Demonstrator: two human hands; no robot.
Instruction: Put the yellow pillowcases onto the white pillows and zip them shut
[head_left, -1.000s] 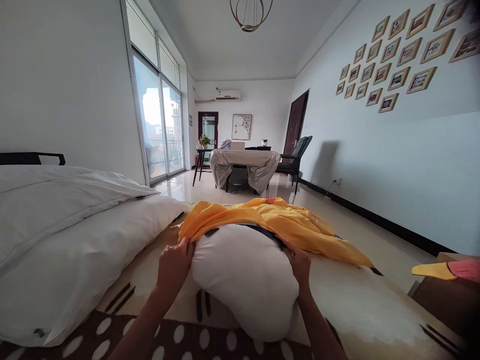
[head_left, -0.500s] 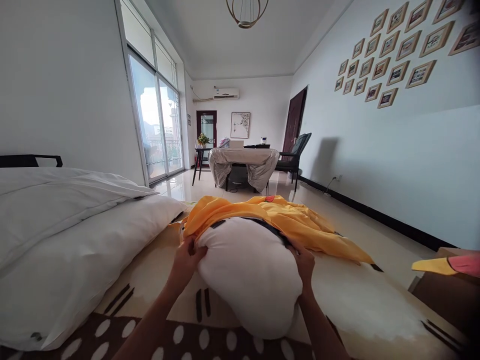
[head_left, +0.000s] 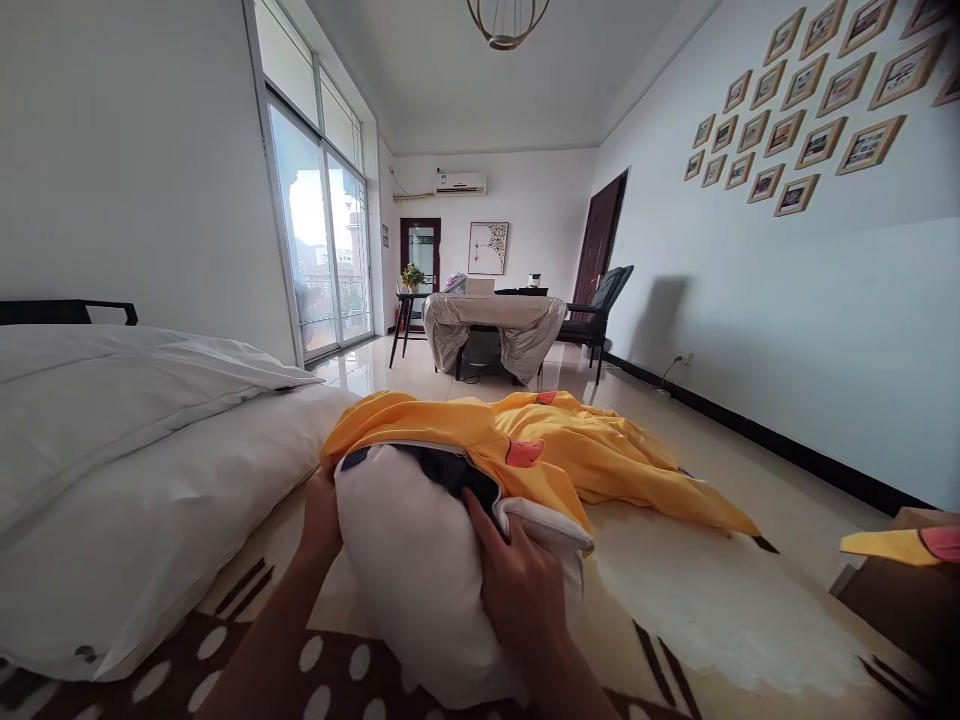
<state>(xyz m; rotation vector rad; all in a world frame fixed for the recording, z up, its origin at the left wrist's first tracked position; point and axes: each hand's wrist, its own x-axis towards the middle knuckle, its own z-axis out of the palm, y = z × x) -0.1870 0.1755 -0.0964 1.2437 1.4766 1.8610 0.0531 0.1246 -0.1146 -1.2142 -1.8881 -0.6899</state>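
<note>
A plump white pillow (head_left: 412,570) lies in front of me, its far end inside the open mouth of a yellow pillowcase (head_left: 420,415) with a dark inner side and a zip along its edge. At the pillow's left, my left hand (head_left: 322,510) is closed on the pillowcase edge, its fingers partly hidden. My right hand (head_left: 529,585) grips the right part of the pillow, one finger pointing along the dark opening. A white pillow corner pokes out beside that hand, past the pillowcase edge.
Large white pillows (head_left: 172,480) are stacked at left. Beneath everything lies a cream and brown spotted bedspread (head_left: 675,580). More yellow fabric (head_left: 660,480) spreads to the right, and a cardboard box (head_left: 885,590) stands at far right. Beyond are a covered table (head_left: 495,310) and a chair (head_left: 600,310).
My right hand has moved left and nearer, from the pillow's right side onto its top. The left hand has shifted left. The pillowcase mouth has swung left, and a pillow corner now shows at right.
</note>
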